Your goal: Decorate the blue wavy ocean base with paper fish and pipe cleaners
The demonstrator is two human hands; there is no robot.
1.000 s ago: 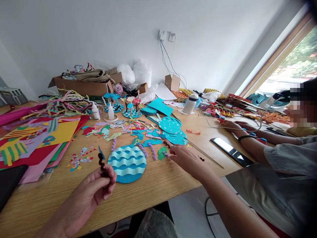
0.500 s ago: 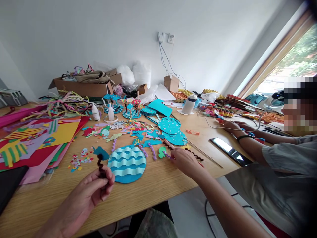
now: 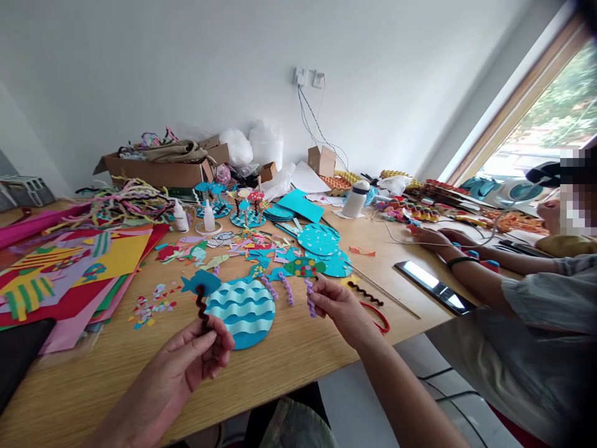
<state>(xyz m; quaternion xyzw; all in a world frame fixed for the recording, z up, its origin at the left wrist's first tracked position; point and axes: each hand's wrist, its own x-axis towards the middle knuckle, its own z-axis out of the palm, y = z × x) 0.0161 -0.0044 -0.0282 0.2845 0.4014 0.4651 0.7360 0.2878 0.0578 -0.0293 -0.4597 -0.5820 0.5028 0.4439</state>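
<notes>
My left hand (image 3: 198, 354) pinches the lower end of a dark brown curly pipe cleaner (image 3: 201, 308), with a blue paper fish (image 3: 203, 282) at its top. In my right hand (image 3: 338, 308) is a purple curly pipe cleaner (image 3: 310, 298), topped by a green paper fish (image 3: 304, 267) with coloured dots. Between the hands a round blue disc (image 3: 242, 320) with pale wavy strips lies on the table. More purple curly pieces (image 3: 286, 290) lie just beyond it, and a brown one (image 3: 366, 293) is to the right.
Red-handled scissors (image 3: 383, 318), a thin stick and a phone (image 3: 433, 286) lie on the right, near a person's arms (image 3: 471, 267). Coloured sheets (image 3: 125, 249) are at the left. Glue bottles (image 3: 180, 216), paper scraps and blue discs (image 3: 318, 239) stand or lie farther back.
My right hand has lifted the purple pipe cleaner with the green fish off the table and turned it upright. My left hand has moved slightly right with the blue fish, now facing more toward the camera.
</notes>
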